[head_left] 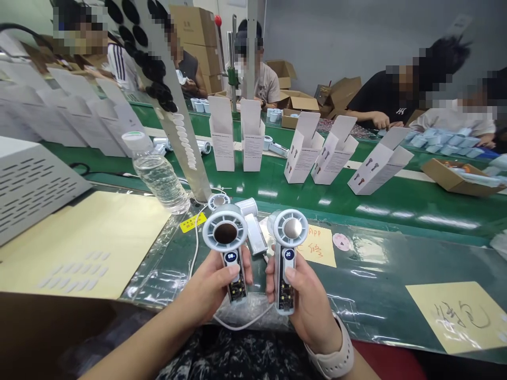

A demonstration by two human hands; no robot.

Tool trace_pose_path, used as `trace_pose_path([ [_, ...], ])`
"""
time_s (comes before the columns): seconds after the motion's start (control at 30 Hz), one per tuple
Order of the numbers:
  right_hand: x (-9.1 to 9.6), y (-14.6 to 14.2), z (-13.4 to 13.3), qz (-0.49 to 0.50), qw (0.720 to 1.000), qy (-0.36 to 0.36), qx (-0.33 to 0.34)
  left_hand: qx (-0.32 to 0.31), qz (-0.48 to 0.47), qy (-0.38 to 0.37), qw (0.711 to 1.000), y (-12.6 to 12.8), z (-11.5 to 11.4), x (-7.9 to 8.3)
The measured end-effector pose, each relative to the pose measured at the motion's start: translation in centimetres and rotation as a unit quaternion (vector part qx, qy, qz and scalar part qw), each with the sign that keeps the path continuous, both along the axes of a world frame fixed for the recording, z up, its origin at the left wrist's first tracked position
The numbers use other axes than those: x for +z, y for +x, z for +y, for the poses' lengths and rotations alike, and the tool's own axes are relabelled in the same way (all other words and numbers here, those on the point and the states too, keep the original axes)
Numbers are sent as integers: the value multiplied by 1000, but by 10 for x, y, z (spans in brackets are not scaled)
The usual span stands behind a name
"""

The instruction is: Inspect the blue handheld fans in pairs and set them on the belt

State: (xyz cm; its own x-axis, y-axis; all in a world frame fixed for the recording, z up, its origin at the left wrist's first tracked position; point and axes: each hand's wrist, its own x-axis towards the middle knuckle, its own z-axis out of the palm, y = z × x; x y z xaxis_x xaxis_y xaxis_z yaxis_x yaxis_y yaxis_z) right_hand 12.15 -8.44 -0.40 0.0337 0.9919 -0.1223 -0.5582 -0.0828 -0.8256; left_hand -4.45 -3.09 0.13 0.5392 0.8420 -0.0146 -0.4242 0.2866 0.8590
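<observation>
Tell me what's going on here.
The person's left hand holds one handheld fan and the right hand a second handheld fan. Both displays are lit, and bare circuit boards show beneath them. Open white boxes stand on the green conveyor belt ahead, with co-workers beyond it.

Head-worn view, forward and down.

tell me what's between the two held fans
In the head view, another fan lies on the table behind, between the left fan and right fan; lower, fingertips of the left grip and right grip enter the gap.
</observation>
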Motion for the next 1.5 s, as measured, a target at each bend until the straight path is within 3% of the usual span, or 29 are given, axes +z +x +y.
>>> trace_pose_path([
  [0.17, -3, 4, -4, -6, 999, 20, 24, -34, 32, 26, 999, -3, -3, -5],
  [0.3, -1, 7, -5, -31, 999, 20, 22, -25, 55, 57, 997, -6, -2, -3],
  [0.63, -5, 0, -5, -3, 1000, 1, 7, -4, 26, 38, 999, 1, -3, 3],
  [0.9, -1, 1, -4, -12, 999, 24, 28, -34, 31, 46, 998, -4, -3, 5],
  [1.13, -5, -1, -4, 12, 1000, -10, 1, -61, -8, 31, 998, -7, -3, 0],
  [1.33, -5, -1, -5, 22, 1000, -20, 1, -61, 39, 39, 997, -10, -4, -9],
  [1.5, -6, -4, -6, 26, 999, -4, -24, -20, 113, 44, 992, -8, -3, -9],
])
